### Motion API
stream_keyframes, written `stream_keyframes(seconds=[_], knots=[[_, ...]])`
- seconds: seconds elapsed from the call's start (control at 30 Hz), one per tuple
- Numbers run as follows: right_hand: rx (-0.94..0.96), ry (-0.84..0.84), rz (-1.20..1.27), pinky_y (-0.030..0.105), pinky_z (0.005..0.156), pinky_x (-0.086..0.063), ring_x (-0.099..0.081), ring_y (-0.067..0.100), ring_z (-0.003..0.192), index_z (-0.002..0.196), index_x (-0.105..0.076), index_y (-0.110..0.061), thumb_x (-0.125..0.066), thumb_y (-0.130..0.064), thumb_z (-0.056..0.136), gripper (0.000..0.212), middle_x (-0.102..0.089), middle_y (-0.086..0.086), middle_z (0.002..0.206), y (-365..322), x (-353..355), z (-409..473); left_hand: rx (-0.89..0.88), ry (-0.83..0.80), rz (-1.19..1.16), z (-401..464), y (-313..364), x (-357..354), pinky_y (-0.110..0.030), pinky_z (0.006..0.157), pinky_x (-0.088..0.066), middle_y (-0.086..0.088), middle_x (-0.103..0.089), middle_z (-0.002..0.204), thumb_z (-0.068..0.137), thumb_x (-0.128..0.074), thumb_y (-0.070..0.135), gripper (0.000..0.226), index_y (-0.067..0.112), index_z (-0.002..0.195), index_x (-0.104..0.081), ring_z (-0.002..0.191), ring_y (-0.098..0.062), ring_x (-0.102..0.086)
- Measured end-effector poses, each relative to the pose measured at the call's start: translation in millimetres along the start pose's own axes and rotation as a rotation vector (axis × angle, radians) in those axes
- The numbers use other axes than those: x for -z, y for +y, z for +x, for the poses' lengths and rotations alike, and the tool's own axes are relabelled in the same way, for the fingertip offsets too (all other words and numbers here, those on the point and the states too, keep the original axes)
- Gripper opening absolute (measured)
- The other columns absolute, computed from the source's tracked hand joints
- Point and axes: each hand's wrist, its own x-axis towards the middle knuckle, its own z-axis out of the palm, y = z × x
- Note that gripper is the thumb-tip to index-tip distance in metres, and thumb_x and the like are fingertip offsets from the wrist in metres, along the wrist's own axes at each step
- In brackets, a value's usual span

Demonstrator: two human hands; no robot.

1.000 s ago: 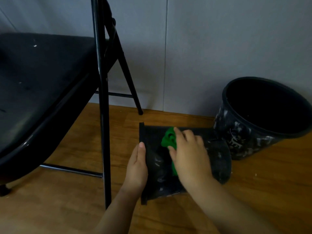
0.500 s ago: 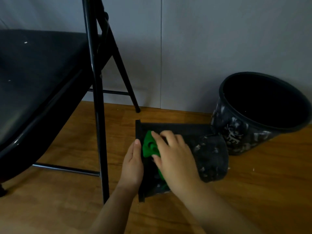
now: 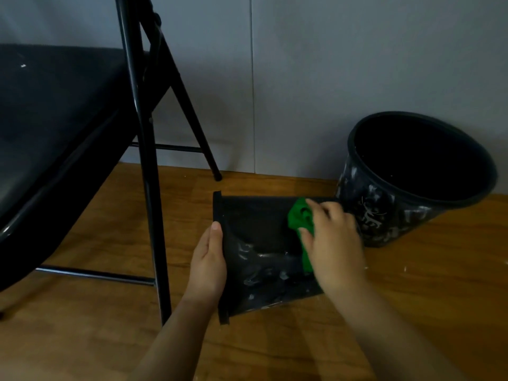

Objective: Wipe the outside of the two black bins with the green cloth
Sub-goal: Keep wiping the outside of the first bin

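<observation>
One black bin [image 3: 255, 243] lies on its side on the wooden floor, its rim to the left, with pale smears on its lower wall. My left hand [image 3: 207, 264] rests flat against that rim, fingers straight. My right hand [image 3: 334, 243] presses the green cloth [image 3: 299, 218] onto the bin's upper right part, near its base. The cloth shows above and left of my fingers. A second black bin [image 3: 384, 215] stands tilted to the right, open mouth up, with white smears on its outer wall.
A black folding chair [image 3: 143, 160] stands at the left, its front leg close to my left hand. A grey wall [image 3: 302, 78] runs behind both bins. Wooden floor [image 3: 426, 284] spreads to the right and in front.
My right hand has slid the green cloth from the bin's rim side to the right, toward its base. The left hand has stayed on the rim.
</observation>
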Motion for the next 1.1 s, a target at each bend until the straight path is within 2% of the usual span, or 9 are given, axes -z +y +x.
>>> stream_keyframes(seconds=[0.1, 0.27, 0.47, 0.63, 0.7, 0.77, 0.83, 1.0, 1.1], knots=[[-0.147, 0.048, 0.0, 0.039, 0.096, -0.043, -0.041, 0.028, 0.12, 0.147, -0.035, -0.023, -0.053, -0.034, 0.094, 0.057, -0.04, 0.004, 0.139, 8.3, 2.5, 1.8, -0.001, 0.004, 0.011, -0.8, -2.0, -1.5, -0.026, 0.07, -0.047, -0.001, -0.067, 0.087, 0.103, -0.032, 0.049, 0.045, 0.02, 0.102, -0.066, 0.079, -0.014, -0.066], [0.2, -0.038, 0.055, 0.034, 0.098, -0.043, -0.04, 0.02, 0.124, 0.148, -0.035, -0.026, -0.055, -0.037, 0.093, 0.059, -0.041, -0.004, 0.138, -9.9, 1.2, -4.1, 0.013, 0.019, 0.001, 0.6, -2.0, -0.3, -0.027, 0.07, -0.046, 0.0, -0.067, 0.084, 0.103, -0.034, 0.049, 0.043, 0.02, 0.098, -0.066, 0.077, -0.015, -0.065], [-0.235, 0.063, 0.003, 0.04, 0.096, -0.043, -0.042, 0.029, 0.12, 0.146, -0.037, -0.022, -0.055, -0.033, 0.094, 0.056, -0.042, 0.004, 0.137, 39.2, 7.0, 9.4, 0.019, 0.035, 0.0, -1.5, -0.4, -2.7, -0.03, 0.073, -0.048, -0.006, -0.069, 0.098, 0.103, -0.033, 0.051, 0.042, 0.024, 0.104, -0.066, 0.089, -0.021, -0.067], [0.102, 0.007, 0.032, 0.037, 0.098, -0.045, -0.042, 0.022, 0.12, 0.145, -0.038, -0.025, -0.055, -0.036, 0.092, 0.057, -0.042, -0.002, 0.135, 13.6, 0.7, 3.5, 0.001, 0.033, 0.011, -0.8, 0.0, -1.4, -0.031, 0.075, -0.049, -0.011, -0.067, 0.099, 0.102, -0.034, 0.05, 0.041, 0.023, 0.099, -0.065, 0.092, -0.025, -0.066], [0.037, -0.001, 0.005, 0.038, 0.098, -0.043, -0.042, 0.023, 0.12, 0.146, -0.038, -0.025, -0.055, -0.035, 0.093, 0.056, -0.042, -0.001, 0.135, 28.6, 3.8, 15.0, -0.003, 0.039, 0.018, 0.2, -0.9, -1.5, -0.034, 0.079, -0.052, -0.01, -0.068, 0.099, 0.102, -0.035, 0.051, 0.041, 0.025, 0.097, -0.066, 0.092, -0.026, -0.067], [-0.154, 0.033, 0.011, 0.041, 0.097, -0.042, -0.041, 0.028, 0.119, 0.146, -0.038, -0.022, -0.054, -0.033, 0.094, 0.055, -0.042, 0.004, 0.136, 47.3, 7.5, 21.3, 0.001, 0.042, 0.02, 0.7, -2.5, -1.9, -0.037, 0.083, -0.053, -0.007, -0.07, 0.097, 0.101, -0.035, 0.053, 0.042, 0.027, 0.098, -0.068, 0.092, -0.025, -0.068], [-0.251, 0.07, 0.007, 0.042, 0.096, -0.042, -0.04, 0.03, 0.119, 0.145, -0.038, -0.021, -0.054, -0.032, 0.095, 0.054, -0.042, 0.006, 0.136, 50.0, 7.5, 15.6, 0.004, 0.044, 0.015, -0.4, -2.1, -2.6, -0.035, 0.079, -0.052, -0.006, -0.07, 0.097, 0.102, -0.034, 0.052, 0.042, 0.026, 0.1, -0.067, 0.091, -0.023, -0.068], [-0.017, 0.042, 0.053, 0.036, 0.096, -0.044, -0.042, 0.024, 0.119, 0.145, -0.038, -0.023, -0.055, -0.036, 0.093, 0.057, -0.042, 0.0, 0.133, 29.5, -0.2, 3.7, -0.019, 0.041, 0.017, -3.3, 1.1, -3.0, -0.027, 0.069, -0.044, -0.003, -0.065, 0.089, 0.103, -0.032, 0.049, 0.043, 0.02, 0.099, -0.064, 0.084, -0.018, -0.064], [-0.117, 0.035, 0.027, 0.039, 0.096, -0.043, -0.042, 0.026, 0.118, 0.144, -0.04, -0.021, -0.054, -0.035, 0.094, 0.053, -0.043, 0.004, 0.133, 52.1, 4.1, 20.8, -0.023, 0.039, 0.028, -4.8, 1.7, -3.5, -0.023, 0.066, -0.043, -0.001, -0.066, 0.088, 0.104, -0.032, 0.048, 0.042, 0.023, 0.099, -0.065, 0.08, -0.011, -0.064]])
